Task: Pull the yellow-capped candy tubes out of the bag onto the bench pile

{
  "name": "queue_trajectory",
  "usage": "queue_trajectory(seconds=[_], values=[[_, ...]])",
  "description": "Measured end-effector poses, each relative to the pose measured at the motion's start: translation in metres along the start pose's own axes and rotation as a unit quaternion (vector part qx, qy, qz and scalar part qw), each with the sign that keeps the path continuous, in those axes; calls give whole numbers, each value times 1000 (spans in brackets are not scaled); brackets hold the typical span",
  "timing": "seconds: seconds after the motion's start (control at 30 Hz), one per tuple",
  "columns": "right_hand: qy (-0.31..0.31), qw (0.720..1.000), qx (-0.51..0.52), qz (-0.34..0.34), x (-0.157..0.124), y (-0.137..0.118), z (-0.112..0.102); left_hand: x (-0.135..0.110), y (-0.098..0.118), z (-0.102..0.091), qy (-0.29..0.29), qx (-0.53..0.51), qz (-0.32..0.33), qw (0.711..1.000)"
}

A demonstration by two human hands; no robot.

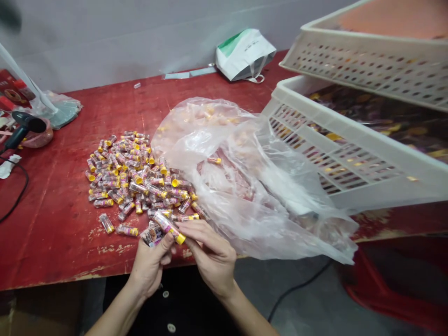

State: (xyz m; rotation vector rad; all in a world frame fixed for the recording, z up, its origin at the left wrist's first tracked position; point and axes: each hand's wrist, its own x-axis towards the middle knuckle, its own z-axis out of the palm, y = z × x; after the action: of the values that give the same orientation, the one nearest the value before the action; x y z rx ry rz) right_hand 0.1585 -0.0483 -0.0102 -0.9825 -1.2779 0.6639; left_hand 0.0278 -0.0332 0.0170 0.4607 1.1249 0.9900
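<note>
The right hand [210,259] pinches a slim clear plastic tube with a yellow cap [168,227] at its middle, cap free. The left hand [150,266] seems closed on a small printed packet [152,235], though this is partly hidden. Just beyond the grip, a heap of matching tubes [122,177] lies on a red-painted wooden table [52,224].

Left hand [150,266] and right hand [210,256] together grip a clear plastic tube with yellow cap [168,227]. Loose pile of similar yellow-capped tubes [129,175] on red-painted table [52,210], just beside crumpled clear plastic bag [245,186]; white perforated plastic crates [350,140] at right.

The heaped tubes' labels [122,175] are too small to read.
</note>
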Motion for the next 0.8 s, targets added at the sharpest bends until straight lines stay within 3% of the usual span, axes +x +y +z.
queue_trajectory(seconds=[0.23,0.8], values=[[54,998,11,24,-2,3,6,1,-6,-2,6,-12,9,1000],[107,988,54,100,3,16,22,15,-8,4,16,-35,38,999]])
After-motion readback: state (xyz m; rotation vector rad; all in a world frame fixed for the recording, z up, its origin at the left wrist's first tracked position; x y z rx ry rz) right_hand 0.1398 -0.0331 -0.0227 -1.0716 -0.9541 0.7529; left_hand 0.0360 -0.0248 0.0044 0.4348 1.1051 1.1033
